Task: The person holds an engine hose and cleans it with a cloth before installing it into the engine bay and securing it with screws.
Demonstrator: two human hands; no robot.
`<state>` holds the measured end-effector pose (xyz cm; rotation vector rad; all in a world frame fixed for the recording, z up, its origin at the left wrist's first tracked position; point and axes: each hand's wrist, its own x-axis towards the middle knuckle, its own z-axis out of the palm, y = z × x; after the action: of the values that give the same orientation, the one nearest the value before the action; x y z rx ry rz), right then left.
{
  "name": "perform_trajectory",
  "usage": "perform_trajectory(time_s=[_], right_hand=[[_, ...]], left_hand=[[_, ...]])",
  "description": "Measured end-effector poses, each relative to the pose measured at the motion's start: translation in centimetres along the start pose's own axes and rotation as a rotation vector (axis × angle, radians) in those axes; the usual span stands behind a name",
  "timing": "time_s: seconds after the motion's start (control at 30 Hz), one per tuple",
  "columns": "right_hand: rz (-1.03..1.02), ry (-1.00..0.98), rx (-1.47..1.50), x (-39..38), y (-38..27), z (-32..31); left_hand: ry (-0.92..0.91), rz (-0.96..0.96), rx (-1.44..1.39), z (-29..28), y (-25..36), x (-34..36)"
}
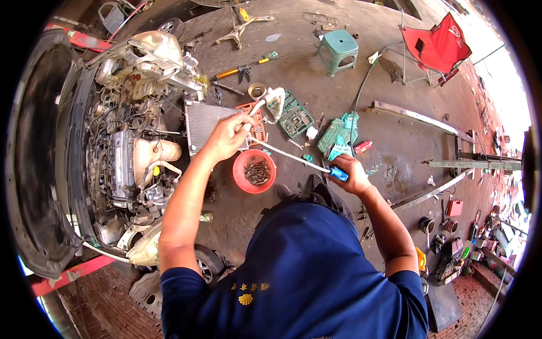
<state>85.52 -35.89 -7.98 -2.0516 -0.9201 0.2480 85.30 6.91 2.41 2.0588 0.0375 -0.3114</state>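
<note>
My left hand (230, 135) is closed around a pale metal pipe (288, 152). Above that hand, a thicker bent end (275, 101) sticks out past the fingers. From there the thin part runs down and right to my right hand (353, 174). My right hand is closed on a blue tool (339, 174), whose tip meets or lies against the pipe's end; the fingers hide most of it. Below the pipe, an orange-red bucket (237, 176) with dark metal bolts inside stands on the floor. A radiator (210, 121) lies behind my left forearm.
An opened car with a bare engine (121, 164) fills the left. Beyond the pipe lie a green socket case (296, 116) and an orange tool case (258, 127). A dark hose (361, 85) runs toward my right hand. Farther off stand a green stool (339, 48) and red chair (443, 48).
</note>
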Motion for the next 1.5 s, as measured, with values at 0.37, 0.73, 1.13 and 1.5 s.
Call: perform_trajectory(time_s=[0.37,0.73,1.13,1.5], right_hand=[[-0.089,-0.139,0.159,1.7,-2.1,6.2],[-0.174,-0.111,0.116,3.5,-3.5,8.0],[-0.15,-0.284,-0.075,5.8,-8.2,10.2],[-0.118,-0.258,-0.034,6.6,-10.2,11.0]], left_hand=[[-0.078,0.174,0.259,-5.7,0.5,-8.6],[0.359,0.149,0.901,-3.8,-0.2,-11.1],[0.299,-0.012,1.325,-6.6,-6.7,-10.4],[0.247,-0.073,1.36,-8.7,-8.1,-9.6]])
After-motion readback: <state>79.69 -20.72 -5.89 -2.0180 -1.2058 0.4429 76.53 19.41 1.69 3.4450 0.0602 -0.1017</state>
